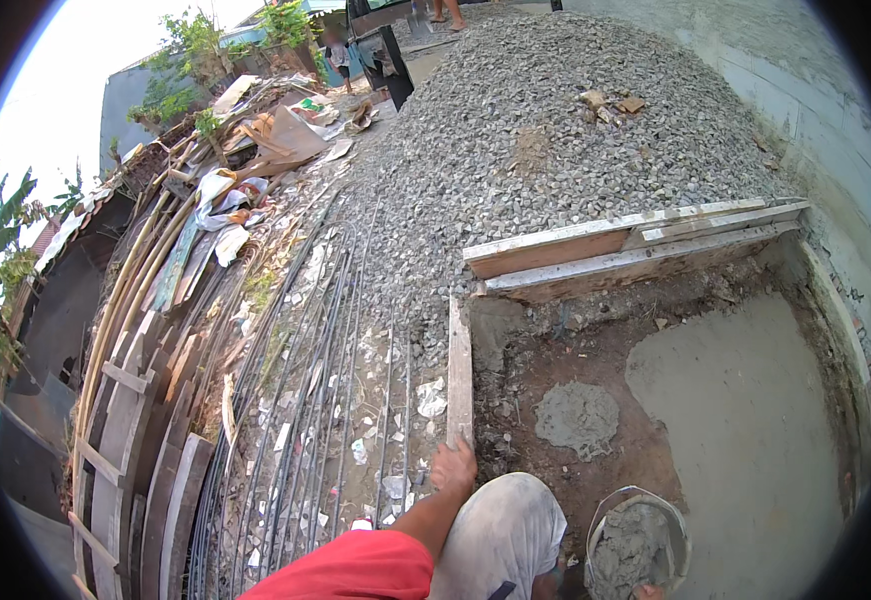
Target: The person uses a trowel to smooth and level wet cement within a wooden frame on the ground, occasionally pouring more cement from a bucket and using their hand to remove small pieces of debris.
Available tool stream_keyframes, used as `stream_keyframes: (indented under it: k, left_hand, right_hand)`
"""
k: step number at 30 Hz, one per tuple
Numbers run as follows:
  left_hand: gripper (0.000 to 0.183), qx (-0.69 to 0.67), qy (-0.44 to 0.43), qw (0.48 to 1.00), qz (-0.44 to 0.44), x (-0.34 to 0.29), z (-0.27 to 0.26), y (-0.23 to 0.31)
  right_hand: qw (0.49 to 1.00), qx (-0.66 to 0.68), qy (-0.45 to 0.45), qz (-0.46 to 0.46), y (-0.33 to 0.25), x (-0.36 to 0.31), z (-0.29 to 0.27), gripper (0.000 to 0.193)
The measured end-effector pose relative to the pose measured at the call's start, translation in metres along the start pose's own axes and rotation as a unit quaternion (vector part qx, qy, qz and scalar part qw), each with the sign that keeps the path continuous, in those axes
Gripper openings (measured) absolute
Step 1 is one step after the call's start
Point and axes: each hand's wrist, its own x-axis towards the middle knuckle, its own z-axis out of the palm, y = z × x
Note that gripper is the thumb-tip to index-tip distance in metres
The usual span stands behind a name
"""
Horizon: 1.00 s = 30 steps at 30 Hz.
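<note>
My left hand rests over the near end of an upright wooden board, its fingers curled round the top edge. At the lower edge, only a small part of my right hand shows, gripping the rim of a bucket. Grey wet concrete fills much of the bucket, which is tilted toward me. Ahead of it, a separate heap of wet concrete lies on the brown soil of the pit. My bent knee is between my two arms.
A smooth grey concrete layer covers the pit's right side. Boards hold back a large gravel pile at the far edge. Long steel bars and stacked planks lie left. A person stands far off.
</note>
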Motion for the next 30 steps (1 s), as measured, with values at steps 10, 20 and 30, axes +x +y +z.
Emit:
stream_keyframes:
  k: [10,20,30]
  left_hand:
    - [0.069,-0.001,-0.03,1.0,-0.003,0.002,0.017,-0.003]
    - [0.074,0.018,0.031,0.999,-0.001,0.02,0.022,-0.001]
    - [0.071,0.006,-0.023,1.0,0.005,0.012,0.012,-0.004]
  right_hand:
    - [0.871,0.477,0.063,0.102,-0.041,-0.028,-0.077,0.023]
    - [0.944,-0.103,0.311,-0.03,-0.231,0.033,-0.251,0.027]
    - [0.901,-0.176,0.396,0.01,-0.202,0.062,-0.232,0.019]
